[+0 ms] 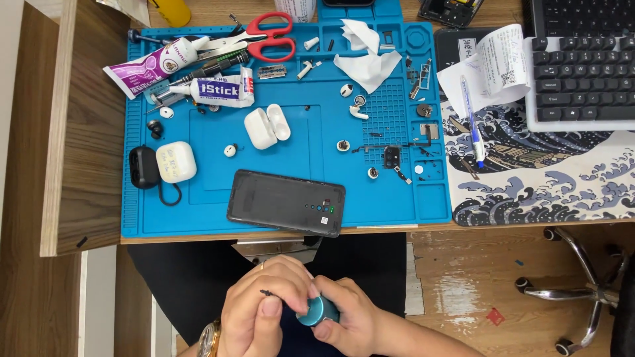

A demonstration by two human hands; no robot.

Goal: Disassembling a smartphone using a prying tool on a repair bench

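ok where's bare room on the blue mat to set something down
Bare patches: the blue silicone mat between the open white earbud case and the dark phone back, and its lower-right corner. Crowded along the top by the red-handled scissors.

On the blue work mat (198, 211) lie one dark phone (286, 202), one pair of red-handled scissors (268, 36) at its top edge, and two glue tubes (153, 65) at its upper left. Two white earbud cases rest on the mat: one open (266, 127) at its centre, one shut (175, 161) to its left, beside one black case (143, 167). One crumpled tissue (366, 54) sits near the mat's top. Right of the mat are one pen (471, 119), one keyboard (582, 63) and one paper slip (496, 63). Below the mat, two hands meet on one teal round tool (319, 311).
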